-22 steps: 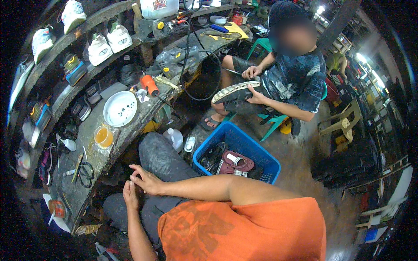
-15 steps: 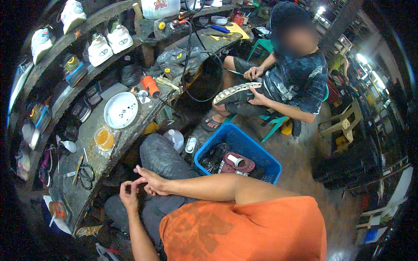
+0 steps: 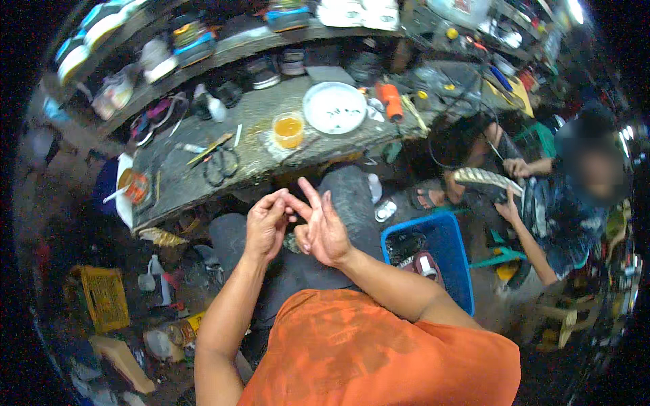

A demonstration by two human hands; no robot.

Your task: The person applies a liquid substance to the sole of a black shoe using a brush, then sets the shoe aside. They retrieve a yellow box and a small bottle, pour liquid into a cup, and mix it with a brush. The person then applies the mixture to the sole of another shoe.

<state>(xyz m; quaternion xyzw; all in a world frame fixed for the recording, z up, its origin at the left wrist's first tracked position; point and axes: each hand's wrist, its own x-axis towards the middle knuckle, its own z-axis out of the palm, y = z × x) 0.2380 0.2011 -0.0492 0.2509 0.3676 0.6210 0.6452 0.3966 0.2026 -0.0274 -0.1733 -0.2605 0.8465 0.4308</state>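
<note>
Head view — left hand (image 3: 265,227) and right hand (image 3: 323,230) meet above the lap, left fingertips pinched on the right index finger, right fingers spread and holding nothing — workbench (image 3: 203,177) just ahead with scissors (image 3: 221,166), orange-filled cup (image 3: 288,129), white plate (image 3: 334,107).

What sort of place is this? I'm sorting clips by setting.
Most likely a shoe repair workshop: shoes line a shelf above a cluttered workbench with scissors, and a co-worker's hands hold a shoe sole.
</note>
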